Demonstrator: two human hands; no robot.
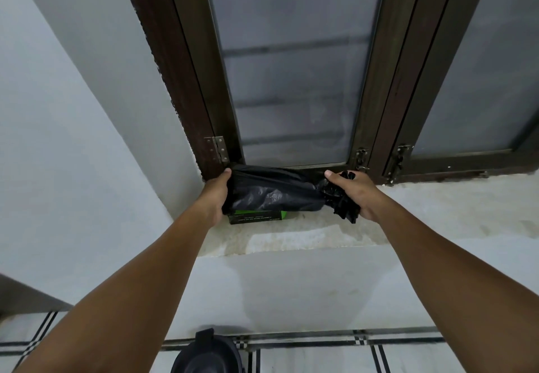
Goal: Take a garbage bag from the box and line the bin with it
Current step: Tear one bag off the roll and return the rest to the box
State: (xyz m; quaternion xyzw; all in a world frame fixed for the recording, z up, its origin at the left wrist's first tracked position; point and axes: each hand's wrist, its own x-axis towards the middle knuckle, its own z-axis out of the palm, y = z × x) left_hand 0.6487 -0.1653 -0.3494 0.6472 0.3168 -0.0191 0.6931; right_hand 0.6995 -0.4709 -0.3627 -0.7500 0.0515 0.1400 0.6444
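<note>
The left hand is curled around the left end of a black garbage bag, thumb up at the top edge and the fingers hidden behind the plastic, so it holds the bag rather than lying flat on it; the right hand is closed in a fist on the bag's other end, where the plastic is bunched and crumpled, with loose black folds spilling out below the palm and between the fingers; the thumb points up and inward. Between the two hands the bag is stretched sideways as a thick, wrinkled roll, glossy in places.

Just under the bag, touching or nearly touching it, sits the box, dark with a bright green band along its top; a line of white lettering runs across its front face but is too small and blurred to read; no brand can be made out. The box stands on a pale, stained windowsill, close to the left corner.

Behind the hands rises a dark brown window frame with frosted panes; a metal hinge shows at its lower left and latches at its lower right. Far below, on a white tiled floor with black lines, the dark bin stands near the wall, between the two forearms.
</note>
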